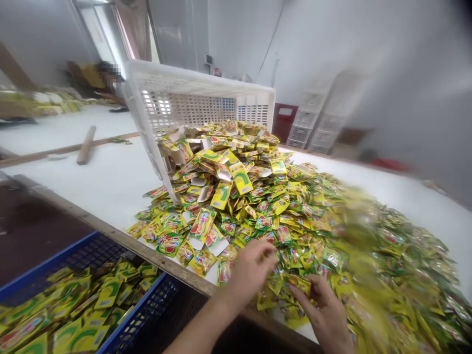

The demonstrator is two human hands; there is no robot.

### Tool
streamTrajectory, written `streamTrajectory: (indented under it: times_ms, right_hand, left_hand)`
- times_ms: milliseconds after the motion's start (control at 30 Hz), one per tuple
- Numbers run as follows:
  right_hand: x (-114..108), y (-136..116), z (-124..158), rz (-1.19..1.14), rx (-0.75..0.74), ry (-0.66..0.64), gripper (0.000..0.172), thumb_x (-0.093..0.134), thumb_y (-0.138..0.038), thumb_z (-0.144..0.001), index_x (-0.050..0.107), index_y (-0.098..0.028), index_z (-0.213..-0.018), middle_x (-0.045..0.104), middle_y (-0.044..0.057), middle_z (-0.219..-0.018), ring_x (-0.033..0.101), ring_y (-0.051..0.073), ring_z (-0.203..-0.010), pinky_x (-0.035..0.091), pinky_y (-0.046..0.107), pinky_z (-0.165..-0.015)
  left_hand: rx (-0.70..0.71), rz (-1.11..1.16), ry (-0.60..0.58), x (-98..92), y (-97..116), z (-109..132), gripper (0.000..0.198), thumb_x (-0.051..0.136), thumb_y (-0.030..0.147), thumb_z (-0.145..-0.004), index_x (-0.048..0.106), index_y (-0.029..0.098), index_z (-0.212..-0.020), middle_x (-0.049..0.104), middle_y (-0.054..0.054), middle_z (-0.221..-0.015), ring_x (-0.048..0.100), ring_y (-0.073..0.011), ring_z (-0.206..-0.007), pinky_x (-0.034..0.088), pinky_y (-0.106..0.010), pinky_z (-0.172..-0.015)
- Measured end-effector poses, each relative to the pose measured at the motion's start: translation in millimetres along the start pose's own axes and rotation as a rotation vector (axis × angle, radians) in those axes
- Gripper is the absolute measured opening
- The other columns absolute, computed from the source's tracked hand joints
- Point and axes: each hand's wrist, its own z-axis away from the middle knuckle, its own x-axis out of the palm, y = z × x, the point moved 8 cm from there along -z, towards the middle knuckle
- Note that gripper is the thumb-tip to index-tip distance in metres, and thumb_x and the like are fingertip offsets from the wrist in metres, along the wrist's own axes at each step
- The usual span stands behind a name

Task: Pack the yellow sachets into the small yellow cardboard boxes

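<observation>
Near the table's front edge, my left hand (pixel 254 265) is closed over the heap, its fingers curled together. Whatever those fingers may hold is hidden. Close by on the right, my right hand (pixel 326 309) pinches a small yellow packet (pixel 300 282) between thumb and fingers. Below and around both hands spreads a pile of shiny yellow-green sachets (pixel 265 221). Behind it, flat yellow cardboard boxes (pixel 239 177), several with open flaps, spill from a white plastic crate (pixel 206 81) lying on its side.
A blue basket (pixel 147 305) filled with yellow boxes stands below the table edge at lower left. On the white table (pixel 110 182) lies a wooden stick (pixel 86 145). Another person (pixel 106 81) sits at the far left. Stacked white crates (pixel 306 118) stand behind.
</observation>
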Motion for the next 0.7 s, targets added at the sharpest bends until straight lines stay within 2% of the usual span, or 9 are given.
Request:
streamTrajectory:
  times_ms: [67,100,167,233,300,367,433,600,700]
  right_hand:
    - [9,2,4,0.011,0.034,-0.073,0.039,0.073,-0.05,-0.074,0.07,-0.02,-0.098,0.064,0.001,-0.065,0.057,0.018,-0.055,0.05,0.027,-0.052]
    - [15,5,6,0.01,0.05,-0.117,0.039,0.072,-0.051,-0.075,0.07,-0.019,-0.097,0.063,0.001,-0.064,0.056,0.017,-0.054,0.05,0.027,-0.052]
    - [19,13,7,-0.01,0.108,-0.13,0.039,0.072,-0.053,-0.074,0.071,-0.017,-0.09,0.059,0.0,-0.058,0.052,0.016,-0.051,0.046,0.026,-0.048]
    - [20,20,8,-0.073,0.182,-0.135,0.041,0.073,-0.053,-0.072,0.07,-0.016,-0.088,0.056,-0.001,-0.055,0.049,0.015,-0.048,0.044,0.025,-0.045]
    - [19,21,8,-0.156,0.242,-0.132,0.041,0.074,-0.052,-0.072,0.069,-0.015,-0.089,0.055,-0.002,-0.055,0.05,0.014,-0.049,0.044,0.024,-0.044]
    - [15,12,7,-0.242,0.276,-0.123,0.039,0.075,-0.05,-0.073,0.068,-0.015,-0.088,0.057,-0.001,-0.058,0.05,0.014,-0.049,0.044,0.023,-0.045]
    - [11,-6,4,-0.312,0.293,-0.113,0.037,0.075,-0.048,-0.074,0.066,-0.016,-0.092,0.057,-0.002,-0.058,0.049,0.013,-0.049,0.043,0.022,-0.045]
    - [22,-56,-8,-0.352,0.2,-0.167,0.034,0.072,-0.043,-0.078,0.065,-0.018,-0.1,0.051,-0.005,-0.056,0.044,0.011,-0.049,0.037,0.021,-0.046]
    - [36,-59,-5,-0.236,0.09,-0.215,0.021,0.071,-0.035,-0.08,0.068,-0.019,-0.093,0.055,-0.004,-0.061,0.046,0.011,-0.054,0.037,0.021,-0.05]
  left_hand:
    - [-0.176,-0.116,0.198,-56.5,-39,-4,0.034,0.049,0.04,-0.092,0.064,0.02,-0.115,0.063,-0.013,-0.121,0.053,-0.0284,-0.119,0.038,-0.043,-0.103]
    - [-0.272,-0.186,0.266,-82.5,-61,-4,0.041,0.048,0.045,-0.091,0.062,0.016,-0.117,0.058,-0.019,-0.127,0.045,-0.0358,-0.126,0.031,-0.054,-0.106]
    - [-0.441,-0.311,0.332,-123.1,-103,-3,0.055,0.06,0.055,-0.078,0.063,0.01,-0.11,0.053,-0.028,-0.126,0.038,-0.0516,-0.126,0.024,-0.071,-0.098]
    - [-0.537,-0.4,0.336,-146.3,-133,1,0.06,0.07,0.057,-0.065,0.064,0.009,-0.101,0.053,-0.031,-0.123,0.039,-0.0583,-0.12,0.027,-0.075,-0.09]
    - [-0.563,-0.463,0.308,-154.3,-145,6,0.061,0.071,0.055,-0.063,0.062,0.011,-0.105,0.058,-0.027,-0.116,0.047,-0.0541,-0.114,0.034,-0.068,-0.089]
    - [-0.525,-0.483,0.198,-146.4,-139,10,0.061,0.069,0.052,-0.068,0.057,0.016,-0.116,0.066,-0.018,-0.105,0.059,-0.043,-0.101,0.043,-0.053,-0.085]
    - [-0.395,-0.445,0.017,-125.0,-115,13,0.058,0.07,0.044,-0.071,0.055,0.021,-0.122,0.069,-0.01,-0.1,0.065,-0.0331,-0.09,0.047,-0.04,-0.079]
    - [0.104,-0.184,-0.456,-53.2,-16,21,0.039,0.072,0.018,-0.071,0.07,0.034,-0.107,0.071,0.001,-0.105,0.063,-0.0244,-0.099,0.044,-0.03,-0.084]
    - [0.116,0.08,-0.475,-27.3,12,12,0.04,0.07,0.017,-0.074,0.069,0.033,-0.111,0.072,0.0,-0.104,0.065,-0.0222,-0.097,0.046,-0.029,-0.083]
